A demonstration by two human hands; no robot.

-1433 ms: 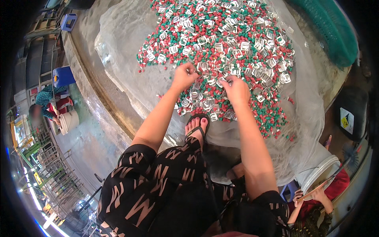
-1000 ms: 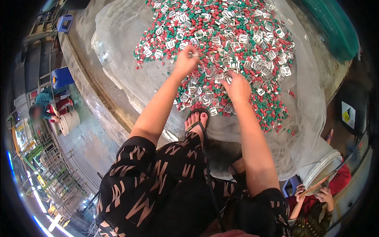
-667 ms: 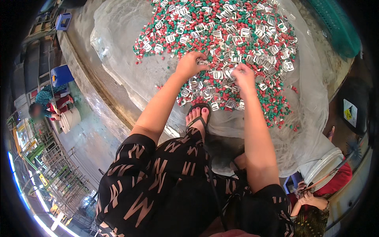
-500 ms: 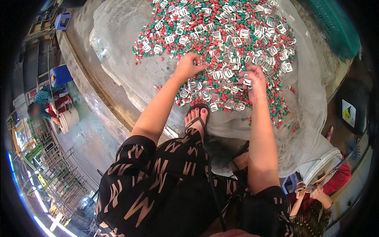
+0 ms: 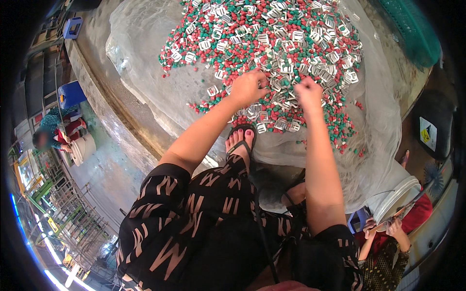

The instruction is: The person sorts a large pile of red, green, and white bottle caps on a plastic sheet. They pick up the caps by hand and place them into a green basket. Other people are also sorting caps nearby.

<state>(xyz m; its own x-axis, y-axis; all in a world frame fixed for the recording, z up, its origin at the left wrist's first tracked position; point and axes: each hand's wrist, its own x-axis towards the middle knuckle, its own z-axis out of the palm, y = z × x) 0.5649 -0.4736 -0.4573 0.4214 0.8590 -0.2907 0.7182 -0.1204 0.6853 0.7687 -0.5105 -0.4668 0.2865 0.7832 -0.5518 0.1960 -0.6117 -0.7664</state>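
A wide heap of red and green pebble-like pieces (image 5: 233, 46), mixed with silvery metal slide buckles (image 5: 263, 39), lies on pale mesh netting (image 5: 141, 58). My left hand (image 5: 248, 89) is at the near side of the heap, fingers curled and closed; what they hold, if anything, is hidden. To its right, my right hand (image 5: 310, 94) is just over the buckles with its fingers bent together, slightly blurred. Nothing in that grip can be made out. One buckle (image 5: 212, 90) rests by itself on the left, beside my left wrist.
My sandalled foot (image 5: 240, 138) is at the heap's near edge. A green plastic basket (image 5: 412, 34) stands far right. At lower right, another person's hands (image 5: 395, 228) work by a white bucket (image 5: 398, 194). Another person sits at left by a white bucket (image 5: 83, 148).
My left hand has moved right, closer to the other hand. My right hand has risen slightly, and the buckle seen in it before no longer shows there.
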